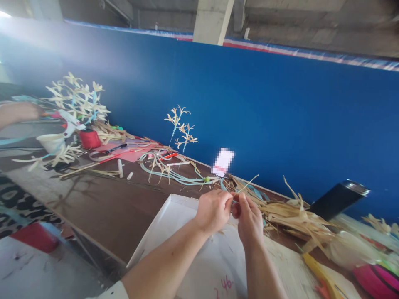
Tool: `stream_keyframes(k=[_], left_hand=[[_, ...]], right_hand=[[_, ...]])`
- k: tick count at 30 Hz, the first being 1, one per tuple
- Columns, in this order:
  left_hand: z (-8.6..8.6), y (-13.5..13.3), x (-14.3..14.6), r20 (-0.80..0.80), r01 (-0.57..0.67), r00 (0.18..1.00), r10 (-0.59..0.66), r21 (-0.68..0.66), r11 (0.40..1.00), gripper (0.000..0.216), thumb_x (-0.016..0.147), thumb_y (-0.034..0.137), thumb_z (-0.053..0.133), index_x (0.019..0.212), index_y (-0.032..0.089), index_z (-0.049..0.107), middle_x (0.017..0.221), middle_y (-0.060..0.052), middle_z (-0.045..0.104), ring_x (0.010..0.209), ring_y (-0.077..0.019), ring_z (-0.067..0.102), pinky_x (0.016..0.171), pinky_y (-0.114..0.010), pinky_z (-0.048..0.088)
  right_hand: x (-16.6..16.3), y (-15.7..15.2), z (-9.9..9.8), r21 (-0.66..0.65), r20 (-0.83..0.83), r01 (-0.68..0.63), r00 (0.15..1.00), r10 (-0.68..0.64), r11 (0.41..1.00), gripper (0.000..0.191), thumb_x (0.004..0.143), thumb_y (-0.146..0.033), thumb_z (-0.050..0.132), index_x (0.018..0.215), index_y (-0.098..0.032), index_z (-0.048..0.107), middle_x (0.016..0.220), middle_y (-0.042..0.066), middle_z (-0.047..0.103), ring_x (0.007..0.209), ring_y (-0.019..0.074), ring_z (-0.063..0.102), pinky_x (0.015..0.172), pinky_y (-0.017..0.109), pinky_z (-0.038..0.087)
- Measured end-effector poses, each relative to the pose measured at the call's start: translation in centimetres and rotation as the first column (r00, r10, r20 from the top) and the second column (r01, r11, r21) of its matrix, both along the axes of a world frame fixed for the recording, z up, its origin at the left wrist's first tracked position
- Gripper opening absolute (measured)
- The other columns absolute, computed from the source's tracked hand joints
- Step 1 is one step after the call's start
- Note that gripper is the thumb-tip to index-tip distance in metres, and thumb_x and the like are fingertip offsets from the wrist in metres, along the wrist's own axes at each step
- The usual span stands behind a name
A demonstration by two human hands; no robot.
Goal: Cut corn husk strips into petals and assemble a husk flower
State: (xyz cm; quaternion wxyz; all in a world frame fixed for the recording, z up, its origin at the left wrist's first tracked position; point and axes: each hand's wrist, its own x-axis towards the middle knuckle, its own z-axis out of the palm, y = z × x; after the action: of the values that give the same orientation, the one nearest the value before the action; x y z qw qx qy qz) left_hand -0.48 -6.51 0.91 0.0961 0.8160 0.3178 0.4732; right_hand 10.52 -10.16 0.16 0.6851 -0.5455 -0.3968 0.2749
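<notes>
Close together above a white box lid (pixel 165 211), both of my hands have their fingertips pinched. My left hand (pixel 214 211) is closed, and what lies between its fingers is hidden. From the pinch of my right hand (pixel 250 218) a thin pale husk strip (pixel 249 183) sticks out up and to the right. A bit of light blue shows between the two hands. Dry corn husks (pixel 293 218) are heaped just right of my right hand. Light blue cords (pixel 174 179) lie in loops beyond my left hand.
Husk flowers on blue stems (pixel 181 126) stand by the blue wall. A black flask (pixel 339 199) leans at right. Another person's hand (pixel 23 113) is at far left near a white glue gun (pixel 71 122), a white cup (pixel 51 143) and a red pot (pixel 90 139).
</notes>
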Motion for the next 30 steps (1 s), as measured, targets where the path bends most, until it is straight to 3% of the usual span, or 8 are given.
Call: stream_keyframes(k=[8, 21, 30], left_hand=[[-0.02, 0.06, -0.02, -0.024, -0.011, 1.0, 0.012, 0.038, 0.999, 0.02, 0.087, 0.02, 0.042, 0.072, 0.018, 0.055, 0.071, -0.001, 0.062, 0.07, -0.0131, 0.056, 0.063, -0.024, 0.039], [0.09, -0.03, -0.06, -0.034, 0.003, 0.999, -0.001, 0.044, 0.999, 0.02, 0.086, 0.021, 0.042, 0.071, 0.019, 0.055, 0.071, -0.001, 0.063, 0.068, -0.0129, 0.055, 0.061, -0.024, 0.038], [0.29, -0.24, -0.09, -0.053, 0.035, 0.998, -0.033, 0.024, 0.999, 0.019, 0.084, 0.02, 0.043, 0.069, 0.018, 0.054, 0.069, -0.001, 0.062, 0.065, -0.0124, 0.054, 0.059, -0.024, 0.037]], right_hand=[[-0.05, -0.04, 0.31, -0.022, 0.051, 0.0, 0.999, 0.001, 1.0, 0.036, 0.07, -0.049, 0.065, 0.08, -0.015, 0.065, 0.045, -0.005, 0.041, 0.043, 0.0082, 0.033, 0.041, 0.022, 0.023], [-0.03, -0.03, 0.15, -0.059, 0.179, 0.125, 0.977, -0.113, 0.99, 0.042, 0.073, -0.055, 0.059, 0.083, -0.014, 0.067, 0.046, -0.003, 0.045, 0.043, 0.0101, 0.038, 0.039, 0.022, 0.029], [-0.52, -0.23, 0.69, -0.074, 0.196, 0.165, 0.969, -0.148, 0.984, 0.042, 0.074, -0.057, 0.056, 0.073, -0.015, 0.065, 0.044, -0.003, 0.045, 0.041, 0.0105, 0.037, 0.038, 0.023, 0.028]])
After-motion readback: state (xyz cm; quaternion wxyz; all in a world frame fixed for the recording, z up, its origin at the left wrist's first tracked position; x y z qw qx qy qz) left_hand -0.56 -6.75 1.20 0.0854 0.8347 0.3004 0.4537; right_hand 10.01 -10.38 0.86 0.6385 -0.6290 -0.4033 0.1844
